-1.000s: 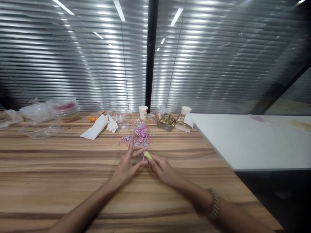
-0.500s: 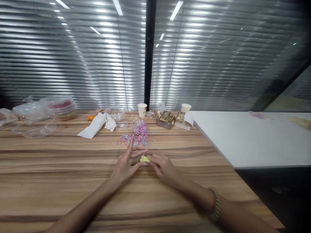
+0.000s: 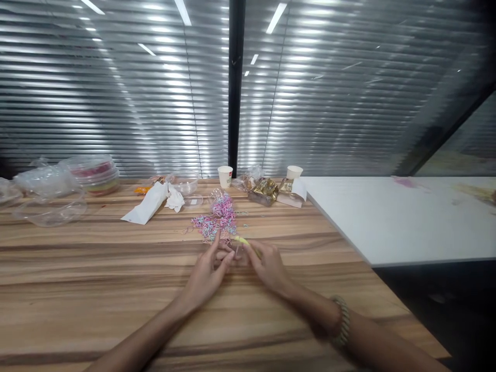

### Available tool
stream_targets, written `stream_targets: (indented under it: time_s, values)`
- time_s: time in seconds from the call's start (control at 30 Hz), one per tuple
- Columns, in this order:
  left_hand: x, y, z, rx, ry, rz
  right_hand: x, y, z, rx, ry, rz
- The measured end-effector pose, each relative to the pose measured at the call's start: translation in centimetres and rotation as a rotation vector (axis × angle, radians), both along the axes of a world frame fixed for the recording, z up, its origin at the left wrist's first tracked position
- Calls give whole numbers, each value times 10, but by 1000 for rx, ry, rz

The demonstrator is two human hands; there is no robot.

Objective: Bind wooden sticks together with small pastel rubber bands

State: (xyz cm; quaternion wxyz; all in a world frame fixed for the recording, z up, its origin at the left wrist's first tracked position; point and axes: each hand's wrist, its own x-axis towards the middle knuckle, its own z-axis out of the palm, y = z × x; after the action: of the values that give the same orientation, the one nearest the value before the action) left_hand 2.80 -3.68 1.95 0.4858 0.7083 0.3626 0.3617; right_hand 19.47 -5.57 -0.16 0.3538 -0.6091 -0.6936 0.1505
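A slim yellow-green tool points up and left from my right hand, whose fingers are closed on it. My left hand faces it, index finger stretched forward, thumb and other fingers pressed together near a small pinkish strand between the hands. What exactly the left fingers pinch is too small to name. Just beyond the fingertips lies a loose pile of pink, purple and light blue small bands, spilling from a clear bag or cup.
Behind the pile stand a paper cup and gold wrappers. White paper and a crumpled tissue lie left of it. Clear containers sit at the far left. A white table adjoins on the right.
The yellow-green tool has swung from lying between both hands to pointing up and left from my right hand. My left thumb has moved up towards the fingers.
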Motion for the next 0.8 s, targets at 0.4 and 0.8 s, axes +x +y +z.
stream_targets:
  time_s: [0.4, 0.8]
  values:
    - [7, -4, 1, -352, -353, 27, 6, 5, -9, 487, -213, 129]
    - [1, 4, 10, -496, -413, 138, 25, 14, -5, 657, -569, 278]
